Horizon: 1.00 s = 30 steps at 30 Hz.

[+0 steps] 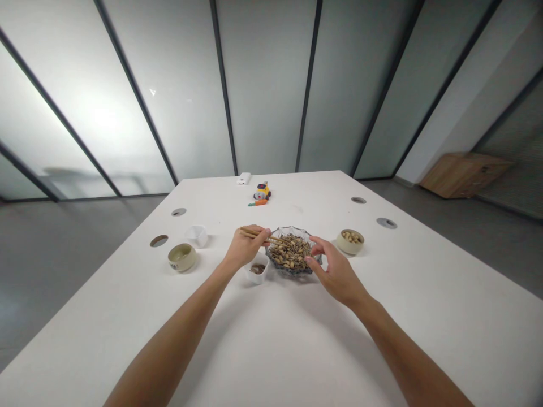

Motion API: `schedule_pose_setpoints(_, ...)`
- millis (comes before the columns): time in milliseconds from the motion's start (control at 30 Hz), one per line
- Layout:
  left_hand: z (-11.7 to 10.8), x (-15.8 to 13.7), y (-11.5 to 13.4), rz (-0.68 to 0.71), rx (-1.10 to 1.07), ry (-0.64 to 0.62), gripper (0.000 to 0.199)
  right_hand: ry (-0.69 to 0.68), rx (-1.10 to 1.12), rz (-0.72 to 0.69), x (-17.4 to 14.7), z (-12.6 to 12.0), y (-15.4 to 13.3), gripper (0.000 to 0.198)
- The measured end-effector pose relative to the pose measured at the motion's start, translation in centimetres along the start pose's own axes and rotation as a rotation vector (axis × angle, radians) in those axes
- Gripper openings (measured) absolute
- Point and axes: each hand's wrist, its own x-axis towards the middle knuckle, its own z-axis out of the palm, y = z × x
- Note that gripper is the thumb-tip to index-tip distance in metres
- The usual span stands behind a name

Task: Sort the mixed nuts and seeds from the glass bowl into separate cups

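My left hand (246,244) is closed around a pair of wooden chopsticks (278,240), whose tips reach into a scalloped clear glass bowl (297,272). Heaped in that bowl is a mix of sunflower seeds and pale nuts that look like pistachios (292,251). Along the bowl's right side, my right hand (337,272) has its thumb and fingers apart and curved; whether it touches the rim I cannot tell. Just below my left hand stands a small white cup (256,279) with a few dark seeds inside, partly covered by the hand.
On the left sit a beige bowl (181,259) and a second white cup (197,237). A beige bowl of nuts (349,247) stands on the right. Farther back lie a yellow toy car (263,191), a toy carrot (259,202) and a white device (244,178). Round holes pierce the white table (271,339).
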Motion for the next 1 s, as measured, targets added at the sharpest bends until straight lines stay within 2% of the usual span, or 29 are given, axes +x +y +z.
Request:
schedule_pose_setpoints(167, -0.15, -0.03, -0.01, -0.015, -0.056, 0.020, 0.036, 0.010, -0.018, -0.015, -0.01, 0.05, 0.08, 0.047)
schedule_pose_setpoints(400, -0.47, 0.05, -0.03, -0.015, -0.017, 0.037, 0.039, -0.005, -0.005, 0.006, -0.03, -0.03, 0.04, 0.048)
schedule_pose_setpoints(667, -0.31, -0.16, -0.20, 0.028, 0.157, 0.011, 0.027, 0.000, -0.006, 0.006, -0.01, -0.04, 0.03, 0.050)
schedule_pose_setpoints(1000, -0.44, -0.18, -0.17, 0.000, 0.050, 0.052, 0.034, 0.001, -0.007, 0.018, -0.02, -0.07, -0.03, 0.051)
